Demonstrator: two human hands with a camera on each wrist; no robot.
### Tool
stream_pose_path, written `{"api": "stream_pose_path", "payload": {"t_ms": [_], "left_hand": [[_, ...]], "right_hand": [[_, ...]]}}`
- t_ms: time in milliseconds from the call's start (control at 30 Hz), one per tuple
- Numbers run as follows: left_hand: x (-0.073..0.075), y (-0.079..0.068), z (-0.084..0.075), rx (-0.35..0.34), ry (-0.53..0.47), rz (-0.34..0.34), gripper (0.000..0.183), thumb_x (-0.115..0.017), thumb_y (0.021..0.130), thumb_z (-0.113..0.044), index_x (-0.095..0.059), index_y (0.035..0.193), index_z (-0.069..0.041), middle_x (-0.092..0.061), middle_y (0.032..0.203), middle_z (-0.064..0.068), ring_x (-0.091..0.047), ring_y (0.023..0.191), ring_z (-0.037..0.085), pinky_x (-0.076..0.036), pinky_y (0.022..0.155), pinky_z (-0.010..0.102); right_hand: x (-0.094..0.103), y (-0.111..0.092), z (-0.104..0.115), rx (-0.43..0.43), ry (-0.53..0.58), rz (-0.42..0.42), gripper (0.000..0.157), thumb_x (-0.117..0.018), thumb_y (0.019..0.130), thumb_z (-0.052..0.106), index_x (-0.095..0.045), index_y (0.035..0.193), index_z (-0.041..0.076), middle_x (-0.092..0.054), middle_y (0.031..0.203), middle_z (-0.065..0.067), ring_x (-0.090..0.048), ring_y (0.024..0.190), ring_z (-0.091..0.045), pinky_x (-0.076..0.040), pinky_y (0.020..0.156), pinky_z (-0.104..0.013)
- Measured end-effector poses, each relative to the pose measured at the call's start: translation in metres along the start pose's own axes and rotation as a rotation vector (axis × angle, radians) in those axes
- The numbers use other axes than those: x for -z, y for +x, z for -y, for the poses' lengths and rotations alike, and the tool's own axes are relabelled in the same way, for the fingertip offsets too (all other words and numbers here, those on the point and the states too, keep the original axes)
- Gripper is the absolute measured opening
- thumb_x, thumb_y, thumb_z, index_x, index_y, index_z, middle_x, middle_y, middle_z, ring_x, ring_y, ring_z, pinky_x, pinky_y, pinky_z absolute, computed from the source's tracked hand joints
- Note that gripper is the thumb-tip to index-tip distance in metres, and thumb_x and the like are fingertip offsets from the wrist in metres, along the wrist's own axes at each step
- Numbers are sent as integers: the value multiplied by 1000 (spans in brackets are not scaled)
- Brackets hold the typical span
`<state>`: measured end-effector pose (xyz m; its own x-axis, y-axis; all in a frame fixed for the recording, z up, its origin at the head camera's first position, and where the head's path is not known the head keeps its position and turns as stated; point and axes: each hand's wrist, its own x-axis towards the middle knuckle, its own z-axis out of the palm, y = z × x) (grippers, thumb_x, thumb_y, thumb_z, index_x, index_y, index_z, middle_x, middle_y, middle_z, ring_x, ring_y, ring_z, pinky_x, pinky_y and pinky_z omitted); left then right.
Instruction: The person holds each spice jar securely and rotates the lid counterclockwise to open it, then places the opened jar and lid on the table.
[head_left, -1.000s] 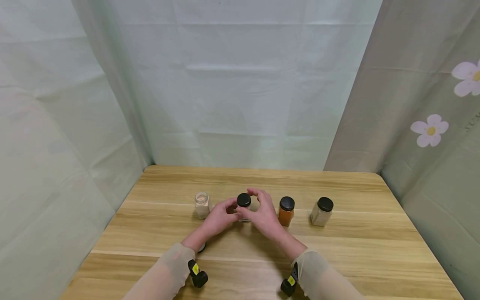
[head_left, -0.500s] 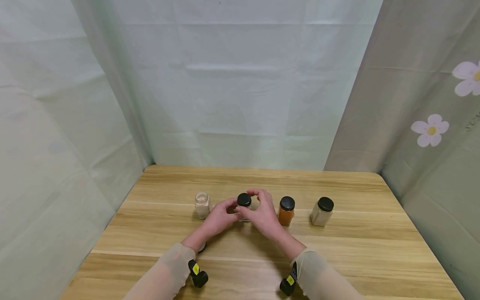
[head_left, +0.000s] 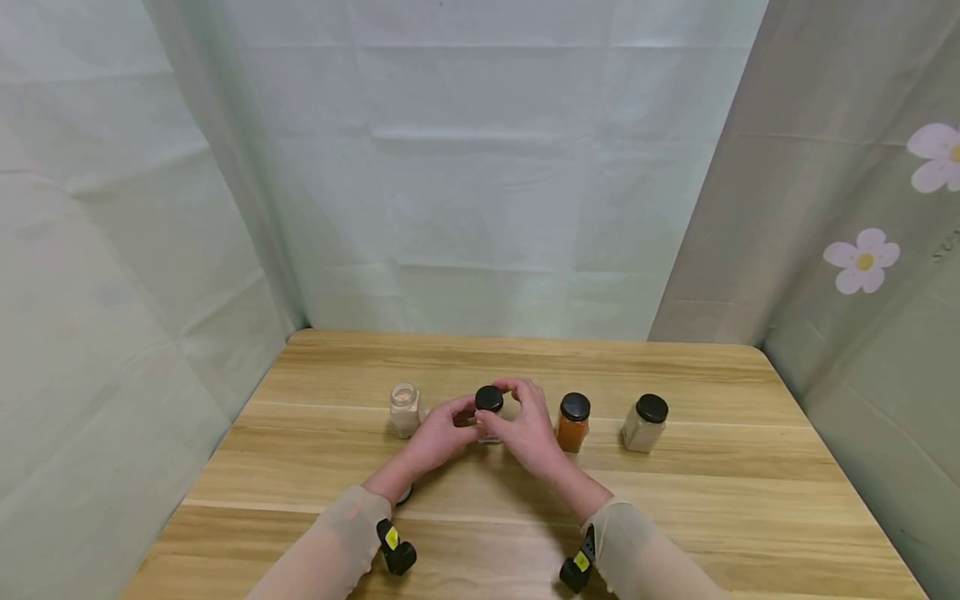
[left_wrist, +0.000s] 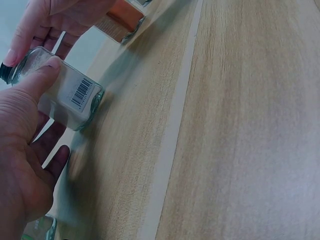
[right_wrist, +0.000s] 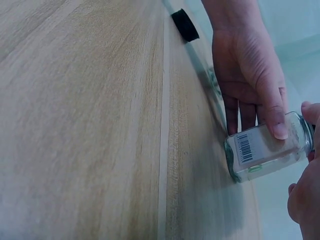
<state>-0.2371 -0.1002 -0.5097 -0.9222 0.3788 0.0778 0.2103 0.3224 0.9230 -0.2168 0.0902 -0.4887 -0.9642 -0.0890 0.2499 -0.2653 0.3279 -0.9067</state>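
Observation:
A glass spice jar with pale contents and a barcode label is between my two hands, its base right at the tabletop. My left hand grips the jar's body, thumb along the label in the left wrist view. At the top, my right hand pinches the jar's black lid between thumb and fingers. To the left of them stands a jar with its mouth uncovered, filled with pale powder. A loose black lid lies on the table, partly hidden behind my left forearm in the head view.
Right of my hands stand a black-lidded jar of orange powder and, farther right, a black-lidded jar of beige contents. All are on a wooden table with pale curtains hanging behind and at both sides.

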Motion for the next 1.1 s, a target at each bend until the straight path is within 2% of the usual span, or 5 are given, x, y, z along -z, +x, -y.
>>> {"api": "stream_pose_path", "payload": {"t_ms": [167, 333, 600, 767, 1100], "left_hand": [[0, -1, 0, -4, -4, -4, 49, -78, 94, -25, -64, 139, -16, -68, 128, 3, -63, 122, 26, -53, 98, 43], [0, -1, 0, 6, 7, -4, 49, -79, 93, -25, -64, 139, -18, -69, 126, 2, -63, 121, 25, -53, 97, 42], [0, 0, 1, 6, -3, 2, 50, -79, 93, -26, -64, 140, -21, -69, 125, 0, -63, 121, 24, -52, 98, 42], [0, 0, 1, -3, -5, 5, 50, -79, 93, -26, -63, 140, -20, -69, 125, 0, -63, 121, 24, -52, 98, 42], [0, 0, 1, 4, -3, 5, 51, -79, 92, -28, -63, 140, -20, -69, 126, 0, -63, 121, 22, -52, 99, 41]], "right_hand": [[0, -1, 1, 9, -11, -3, 48, -85, 86, 36, -63, 127, 22, -53, 134, 4, -44, 128, -22, -38, 108, -49], [0, -2, 1, 25, -23, 1, 49, -84, 87, 34, -64, 129, 21, -53, 135, 2, -44, 129, -22, -38, 109, -47], [1, -1, 1, 52, -37, 17, 54, -82, 90, 30, -63, 136, 10, -54, 135, 3, -43, 131, -19, -36, 111, -47], [2, -1, 1, 53, -57, 25, 51, -79, 92, 31, -63, 137, 12, -55, 134, 6, -42, 130, -18, -36, 110, -47], [3, -1, 0, 78, -70, 41, 50, -77, 93, 27, -62, 140, 13, -55, 140, 1, -40, 135, -21, -36, 110, -52]]}}
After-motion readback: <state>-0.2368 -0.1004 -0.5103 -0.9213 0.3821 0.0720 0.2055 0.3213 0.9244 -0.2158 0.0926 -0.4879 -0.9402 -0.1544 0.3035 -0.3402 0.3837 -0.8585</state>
